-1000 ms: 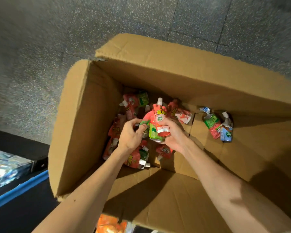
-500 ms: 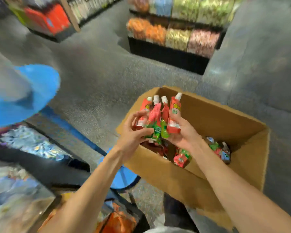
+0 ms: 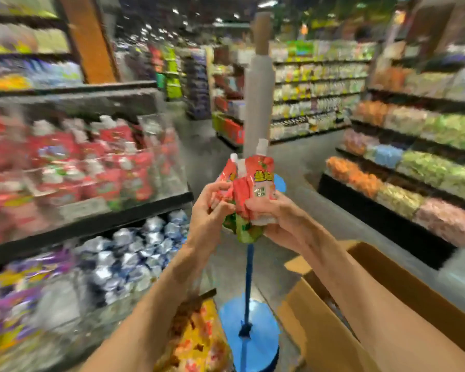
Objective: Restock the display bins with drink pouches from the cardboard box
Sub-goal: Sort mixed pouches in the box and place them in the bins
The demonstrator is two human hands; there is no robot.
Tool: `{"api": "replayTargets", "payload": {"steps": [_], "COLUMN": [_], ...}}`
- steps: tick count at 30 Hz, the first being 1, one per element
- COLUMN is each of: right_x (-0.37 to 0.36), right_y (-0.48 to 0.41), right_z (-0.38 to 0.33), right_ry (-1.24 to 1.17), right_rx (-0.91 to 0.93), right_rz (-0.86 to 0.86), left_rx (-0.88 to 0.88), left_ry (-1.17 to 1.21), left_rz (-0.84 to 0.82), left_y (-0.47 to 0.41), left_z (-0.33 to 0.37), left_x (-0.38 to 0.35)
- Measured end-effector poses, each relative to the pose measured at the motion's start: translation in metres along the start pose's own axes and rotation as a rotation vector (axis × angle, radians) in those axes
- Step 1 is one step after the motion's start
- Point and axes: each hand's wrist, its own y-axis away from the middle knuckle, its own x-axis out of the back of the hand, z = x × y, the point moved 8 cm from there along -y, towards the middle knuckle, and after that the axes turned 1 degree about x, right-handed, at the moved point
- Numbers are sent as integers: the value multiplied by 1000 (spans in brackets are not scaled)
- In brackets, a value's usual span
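Left hand (image 3: 208, 208): fingers curled inward, tips pressed against the left side of a bunch of red-and-green spouted foil drink pouches (image 3: 249, 189). Right hand (image 3: 277, 218): thumb laid across the pouch fronts, fingers wrapped behind and under; grasp closed on the same bunch.

Pouches: several, exact count cannot be told. Held upright between both hands at chest height, in mid-air over the aisle. Red upper bodies with yellow lettering, a pale label panel on the front one, green lower ends crumpled together below the fingers. White screw caps stand at the top.

Brown open-topped cardboard box (image 3: 387, 304): lower right, under the right forearm, flaps raised; contents not visible.

Clear-fronted display bin of red pouches (image 3: 91, 167): left, on a black shelf, heavily blurred. Below it, a bin of silver-and-blue foil packs (image 3: 134, 253); lower still, purple and orange-yellow packs, blurred.

Blue round-based stand with thin blue pole (image 3: 249, 331): on the floor directly below the hands, between bins and box.

Floor: grey speckled aisle (image 3: 285, 162). Right side: tiered black bins of orange, green, blue and pink bagged goods (image 3: 414, 183). Background: stocked shop shelving and a grey column, all blurred.
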Motion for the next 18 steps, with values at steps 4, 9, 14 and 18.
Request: {"api": "replayTargets", "payload": {"steps": [4,9,14,18], "right_x": [-48,-93,-116,-134], "right_y": [-20,-22,-21,-22], "right_z": [9,19,32,42], "right_ry": [-140,-205,-282,-334], "right_rx": [-86,-153,-242,-248], "right_rz": [-73,-225,-227,-265], "left_rx": [-65,-43,73,231], "left_ry": [-260,-407,-329,-11], "left_rz": [179,274,338,381], "left_y": [21,58,83,95], "left_z": [29,62,69,51], "left_x": [56,91,119,129]}}
